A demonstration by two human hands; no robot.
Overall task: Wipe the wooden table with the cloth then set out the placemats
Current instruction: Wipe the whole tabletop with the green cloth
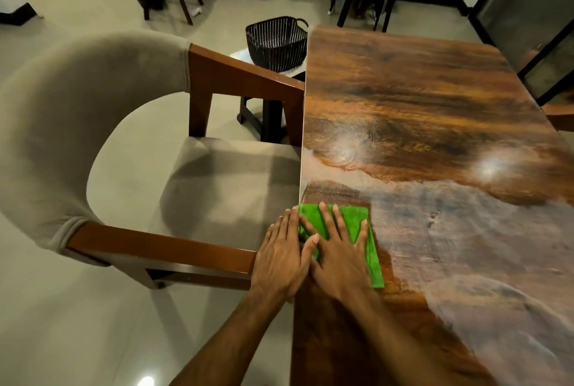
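Currently the green cloth [371,249] is pressed flat at the bench [435,90] edge by the left hand [281,256] and right hand [338,258], fingers [340,221] straight. Soft and limp, it is likely best steered under flat palms.

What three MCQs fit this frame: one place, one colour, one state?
1. Where on the table is the cloth?
A) far end
B) left edge, by the chair
C) right edge

2. Cloth colour?
A) white
B) blue
C) green

3. How are the left hand and right hand?
A) both flat, fingers straight
B) both in fists
C) one lifted clear

Key:
1 B: the cloth lies at the edge beside the chair seat.
2 C: bright green shows around the fingers.
3 A: both hands lie flat, fingertips on the cloth.
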